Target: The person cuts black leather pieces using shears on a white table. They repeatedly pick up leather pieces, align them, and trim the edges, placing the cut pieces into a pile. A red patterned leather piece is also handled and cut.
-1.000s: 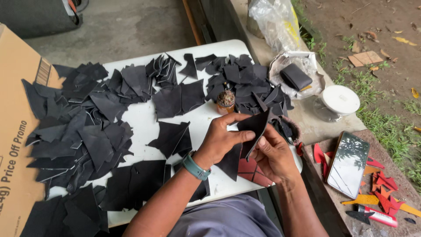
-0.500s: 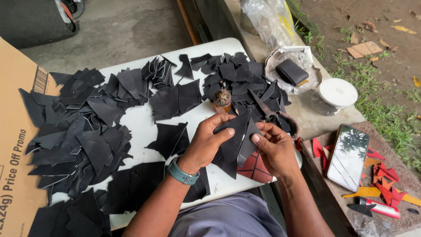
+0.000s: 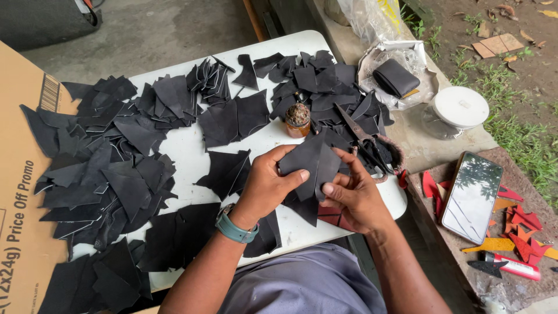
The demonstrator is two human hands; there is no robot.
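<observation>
Left hand [image 3: 268, 185]: closed in a pinch, thumb laid across the face of a black leather piece [image 3: 311, 166]. Right hand [image 3: 353, 195]: likewise pinched on the same piece, thumb on its lower right edge. The piece is held between both hands, just above the near edge of the white table [image 3: 186, 154].

Handling, as judged: thin, light, limp yet tough; not fragile, grippy rather than slippery. It is best taken near an edge or corner, where it is now held.

Surroundings: further black pieces [image 3: 116, 174] are heaped over the table. A small brown jar [image 3: 297, 118] and scissors [image 3: 360, 136] lie just beyond the hands, closest in the way. A phone [image 3: 472, 195] and red scraps [image 3: 520, 224] are set well apart, to the right.
</observation>
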